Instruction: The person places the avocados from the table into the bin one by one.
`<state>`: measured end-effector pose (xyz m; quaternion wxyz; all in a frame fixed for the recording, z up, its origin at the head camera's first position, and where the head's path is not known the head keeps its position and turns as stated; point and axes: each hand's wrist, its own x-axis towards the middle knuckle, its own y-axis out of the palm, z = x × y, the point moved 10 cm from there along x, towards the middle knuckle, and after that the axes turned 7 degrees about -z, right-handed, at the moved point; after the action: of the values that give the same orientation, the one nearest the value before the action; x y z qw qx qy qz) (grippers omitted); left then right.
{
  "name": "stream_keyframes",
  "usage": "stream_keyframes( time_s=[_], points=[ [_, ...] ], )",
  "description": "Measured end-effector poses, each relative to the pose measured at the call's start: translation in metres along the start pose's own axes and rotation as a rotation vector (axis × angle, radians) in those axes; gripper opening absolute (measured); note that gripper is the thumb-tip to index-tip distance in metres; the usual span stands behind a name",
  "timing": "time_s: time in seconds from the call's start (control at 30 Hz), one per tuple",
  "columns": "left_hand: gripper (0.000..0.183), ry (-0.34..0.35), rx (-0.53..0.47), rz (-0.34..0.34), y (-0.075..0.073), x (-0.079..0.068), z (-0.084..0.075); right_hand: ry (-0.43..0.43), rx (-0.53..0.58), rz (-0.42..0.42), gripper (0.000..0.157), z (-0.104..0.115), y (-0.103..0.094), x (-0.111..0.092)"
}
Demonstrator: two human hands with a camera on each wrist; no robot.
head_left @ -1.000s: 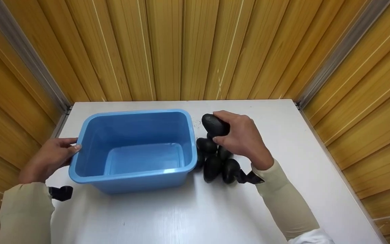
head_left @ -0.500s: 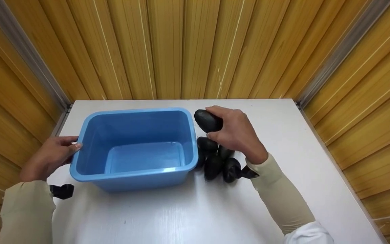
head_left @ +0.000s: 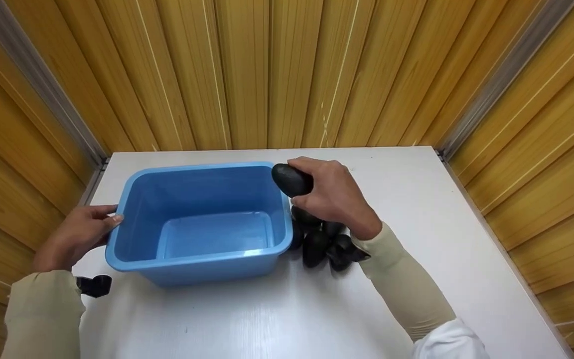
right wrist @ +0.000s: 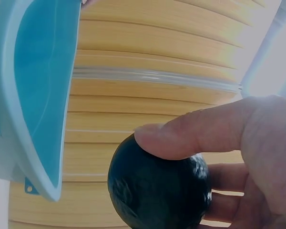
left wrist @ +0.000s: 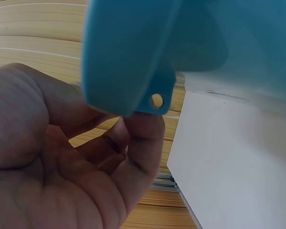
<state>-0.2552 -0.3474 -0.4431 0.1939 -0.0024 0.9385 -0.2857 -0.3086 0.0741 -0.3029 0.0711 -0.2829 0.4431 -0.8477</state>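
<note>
My left hand (head_left: 78, 233) grips the left rim of a blue plastic basin (head_left: 199, 260), thumb on top. In the left wrist view its curled fingers reach under the rim, beside a small tab with a hole. My right hand (head_left: 331, 195) holds a dark, egg-shaped avocado (head_left: 291, 180) between thumb and fingers. It is raised at the basin's right rim, near the back corner. The right wrist view shows the thumb on top of the avocado (right wrist: 152, 191) and fingers behind it. More dark avocados (head_left: 315, 248) lie against the basin's right side, partly hidden by the hand and wrist strap.
The white table (head_left: 247, 324) carries the basin and the avocado pile. Yellow wood-look panels (head_left: 292, 75) stand behind and at both sides. Black camera mounts (head_left: 95, 285) stick out from both wrists.
My right hand has carried the avocado leftwards from above the pile to the basin's right rim. The left hand keeps its grip, and the basin stays nearly in place.
</note>
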Motion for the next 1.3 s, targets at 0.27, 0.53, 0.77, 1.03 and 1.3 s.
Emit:
stream_keyframes(
  time_s=[0.27,0.53,0.77,1.03,1.3],
  points=[
    [0.067,0.0,0.011,-0.013,-0.002,0.002,0.001,-0.012,0.017,0.016,0.058,0.007,0.006,0.006],
    [0.068,-0.001,0.001,0.0,-0.003,0.004,0.001,0.001,0.011,0.048,0.057,0.011,0.013,0.013],
    [0.067,0.017,0.0,-0.011,-0.004,0.005,-0.001,-0.004,0.003,0.062,0.059,0.017,0.016,0.018],
    [0.067,0.012,0.011,-0.007,-0.006,0.001,0.001,-0.035,0.008,0.077,0.054,0.027,0.025,0.023],
    [0.068,0.005,0.002,-0.009,-0.007,0.002,0.002,-0.023,0.03,0.113,0.054,0.031,0.037,0.028]
  ],
)
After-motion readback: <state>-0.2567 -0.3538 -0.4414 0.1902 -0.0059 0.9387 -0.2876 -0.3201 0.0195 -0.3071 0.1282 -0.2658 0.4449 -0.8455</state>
